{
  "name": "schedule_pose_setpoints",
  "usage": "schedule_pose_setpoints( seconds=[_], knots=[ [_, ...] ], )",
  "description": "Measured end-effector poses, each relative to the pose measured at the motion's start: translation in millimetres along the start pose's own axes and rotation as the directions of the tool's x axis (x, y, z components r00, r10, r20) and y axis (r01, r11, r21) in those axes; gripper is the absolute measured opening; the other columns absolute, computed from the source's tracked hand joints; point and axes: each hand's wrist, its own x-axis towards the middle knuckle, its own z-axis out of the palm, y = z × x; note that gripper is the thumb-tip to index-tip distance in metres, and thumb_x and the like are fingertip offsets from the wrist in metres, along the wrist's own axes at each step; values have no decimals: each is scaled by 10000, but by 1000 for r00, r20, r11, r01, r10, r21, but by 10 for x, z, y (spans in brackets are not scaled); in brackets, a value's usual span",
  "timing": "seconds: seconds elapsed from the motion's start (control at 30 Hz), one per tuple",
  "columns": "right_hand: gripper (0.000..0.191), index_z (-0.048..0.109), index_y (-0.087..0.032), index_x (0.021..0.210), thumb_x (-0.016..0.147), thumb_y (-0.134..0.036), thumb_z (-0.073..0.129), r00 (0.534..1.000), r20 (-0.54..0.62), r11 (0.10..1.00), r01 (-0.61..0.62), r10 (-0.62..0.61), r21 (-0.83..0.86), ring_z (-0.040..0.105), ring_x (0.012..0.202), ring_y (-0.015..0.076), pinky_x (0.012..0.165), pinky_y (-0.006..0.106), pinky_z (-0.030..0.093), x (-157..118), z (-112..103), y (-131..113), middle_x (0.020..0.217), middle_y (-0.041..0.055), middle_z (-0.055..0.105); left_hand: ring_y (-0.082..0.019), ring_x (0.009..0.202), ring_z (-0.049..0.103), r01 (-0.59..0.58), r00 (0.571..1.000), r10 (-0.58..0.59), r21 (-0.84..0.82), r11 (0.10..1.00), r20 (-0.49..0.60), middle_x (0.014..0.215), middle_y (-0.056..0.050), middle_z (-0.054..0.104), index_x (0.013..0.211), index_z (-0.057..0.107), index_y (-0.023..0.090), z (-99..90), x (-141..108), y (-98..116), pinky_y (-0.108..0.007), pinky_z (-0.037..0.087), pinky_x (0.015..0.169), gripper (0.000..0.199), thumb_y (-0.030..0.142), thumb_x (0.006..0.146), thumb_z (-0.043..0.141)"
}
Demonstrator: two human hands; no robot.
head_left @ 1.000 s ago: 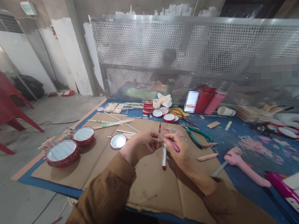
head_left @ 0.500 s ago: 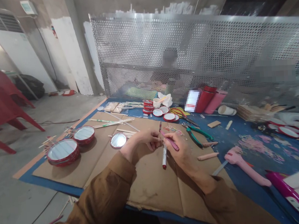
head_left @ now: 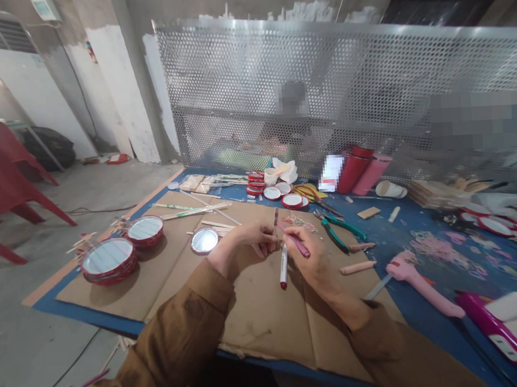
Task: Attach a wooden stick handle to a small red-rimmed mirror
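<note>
Over the brown cardboard [head_left: 265, 326], my left hand [head_left: 261, 239] pinches a thin strip [head_left: 276, 217] with dark marks, which stands up between the two hands. My right hand [head_left: 307, 248] is closed around a pink pen [head_left: 299, 246], its tip at the strip. A white marker with a red end [head_left: 283, 267] points down between my hands; which fingers hold it is hidden. Left of my left hand lies a small round drum [head_left: 204, 241], with thin wooden sticks [head_left: 219, 225] behind it.
Stacked red drums [head_left: 109, 262] stand at the left. Green-handled pliers [head_left: 335, 234], a pink glue gun [head_left: 423, 283] and loose rubber bands [head_left: 447, 253] lie to the right. Red and pink bottles [head_left: 355, 171] stand before a perforated metal screen [head_left: 235, 79].
The view has shifted slightly. Both hands keep nearly the same place and hold, with the pink pen's tip still by the strip.
</note>
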Motion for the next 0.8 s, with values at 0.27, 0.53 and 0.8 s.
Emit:
schedule_pose_setpoints(
  seconds=[0.27, 0.53, 0.8],
  knots=[
    [97, 606, -224, 930, 909, -280, 529, 1000, -12, 1000, -5, 5, -2, 653, 826, 198, 737, 327, 503, 8, 7, -14, 897, 48, 698, -116, 521, 581, -30, 1000, 30, 0, 1000, 7, 579, 8, 580, 728, 581, 133, 17, -30, 46, -253, 493, 537, 178, 286, 795, 642],
    [95, 608, -225, 937, 902, -272, 532, 1000, 20, 1000, -3, 3, 8, 651, 812, 198, 733, 335, 511, 5, 6, -16, 889, 50, 696, -124, 535, 583, -38, 999, 38, 4, 999, 19, 592, 3, 581, 758, 594, 131, 11, -12, 26, -257, 492, 533, 184, 303, 790, 649],
    [93, 616, -227, 926, 897, -273, 540, 1000, 26, 1000, 1, 0, -15, 653, 819, 207, 744, 342, 510, 6, -11, -46, 885, 48, 698, -118, 548, 581, -30, 999, 30, 4, 1000, 14, 608, 7, 584, 811, 602, 127, 6, 29, -28, -256, 495, 549, 210, 334, 806, 641]
  ],
)
